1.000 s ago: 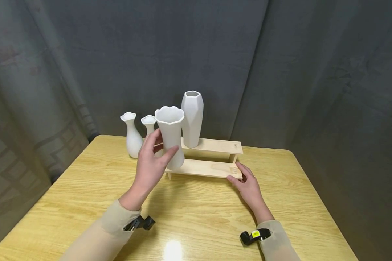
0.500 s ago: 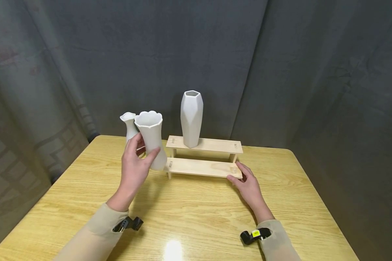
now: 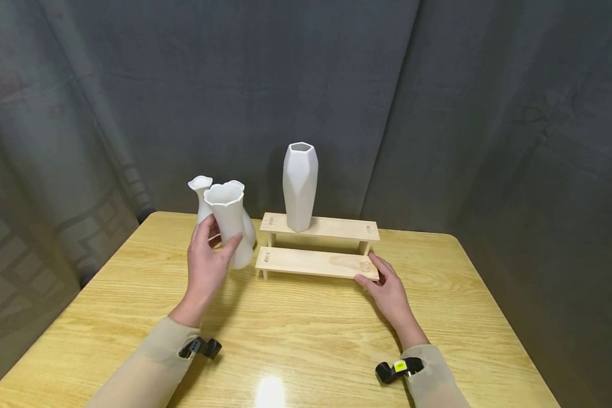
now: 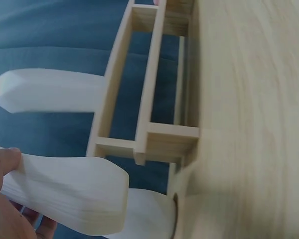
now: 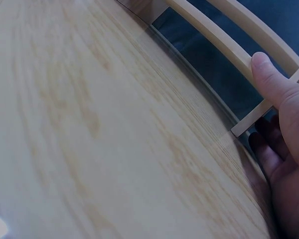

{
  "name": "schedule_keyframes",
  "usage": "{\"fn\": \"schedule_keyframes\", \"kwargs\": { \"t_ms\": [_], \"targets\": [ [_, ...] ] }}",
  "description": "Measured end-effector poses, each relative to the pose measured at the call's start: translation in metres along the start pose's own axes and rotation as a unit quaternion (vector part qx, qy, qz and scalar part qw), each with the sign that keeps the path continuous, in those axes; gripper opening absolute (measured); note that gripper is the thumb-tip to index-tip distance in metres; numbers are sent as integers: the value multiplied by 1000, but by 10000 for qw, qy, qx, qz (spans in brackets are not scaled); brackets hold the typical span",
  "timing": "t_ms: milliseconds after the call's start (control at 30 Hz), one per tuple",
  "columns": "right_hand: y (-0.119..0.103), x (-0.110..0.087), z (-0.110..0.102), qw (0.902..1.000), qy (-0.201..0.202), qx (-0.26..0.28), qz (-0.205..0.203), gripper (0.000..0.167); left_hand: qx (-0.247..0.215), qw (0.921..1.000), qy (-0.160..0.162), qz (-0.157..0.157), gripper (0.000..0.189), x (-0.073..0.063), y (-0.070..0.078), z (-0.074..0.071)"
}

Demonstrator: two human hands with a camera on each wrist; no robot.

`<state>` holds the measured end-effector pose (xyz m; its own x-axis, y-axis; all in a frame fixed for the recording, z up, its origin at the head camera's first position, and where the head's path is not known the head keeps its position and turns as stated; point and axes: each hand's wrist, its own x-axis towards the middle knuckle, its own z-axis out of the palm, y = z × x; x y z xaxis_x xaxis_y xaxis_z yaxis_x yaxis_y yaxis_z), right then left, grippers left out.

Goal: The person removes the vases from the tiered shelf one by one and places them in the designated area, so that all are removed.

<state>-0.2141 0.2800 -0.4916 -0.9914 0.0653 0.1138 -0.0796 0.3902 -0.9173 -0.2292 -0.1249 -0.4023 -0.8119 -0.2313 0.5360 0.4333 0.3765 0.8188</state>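
Note:
My left hand (image 3: 204, 269) grips a white vase with a scalloped rim (image 3: 228, 224), left of a two-tier wooden stand (image 3: 313, 262). In the left wrist view the base of this vase (image 4: 89, 194) hangs clear of the tabletop. My right hand (image 3: 390, 297) holds the right end of the stand's lower shelf; in the right wrist view the thumb (image 5: 269, 77) lies on the shelf's front edge. A tall faceted white vase (image 3: 300, 187) stands upright on the upper shelf. Behind the held vase, two white vases are partly hidden: one with a wavy rim (image 3: 201, 187) and another (image 3: 250, 226).
The wood-grain table (image 3: 296, 328) extends around the stand on all sides. Its rounded back edge runs close to a dark grey curtain (image 3: 245, 102). Both wrists carry a black strapped camera (image 3: 201, 347).
My left hand has carried the scalloped vase left and slightly down, away from the stand's lower shelf. The right hand and the stand have barely moved.

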Motion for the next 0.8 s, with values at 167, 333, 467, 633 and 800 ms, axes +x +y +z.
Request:
{"fn": "schedule_keyframes", "kwargs": {
  "t_ms": [167,333,467,633,800],
  "targets": [
    [-1,0,0,10000,-25,-24,29,83,113,9999,-10,-38,60,0,-11,2],
    [-2,0,-1,10000,-5,-39,28,83,150,9998,-19,-88,62,1,-20,4],
    [-2,0,-1,10000,2,-58,14,83,174,9997,-55,-191,61,0,-26,6],
    [-2,0,0,10000,-12,-67,51,83,292,9991,-131,-279,61,-3,-31,7],
    [-2,0,0,10000,-6,-51,68,82,330,9987,-169,-350,62,-4,-34,8]
  ]
}}
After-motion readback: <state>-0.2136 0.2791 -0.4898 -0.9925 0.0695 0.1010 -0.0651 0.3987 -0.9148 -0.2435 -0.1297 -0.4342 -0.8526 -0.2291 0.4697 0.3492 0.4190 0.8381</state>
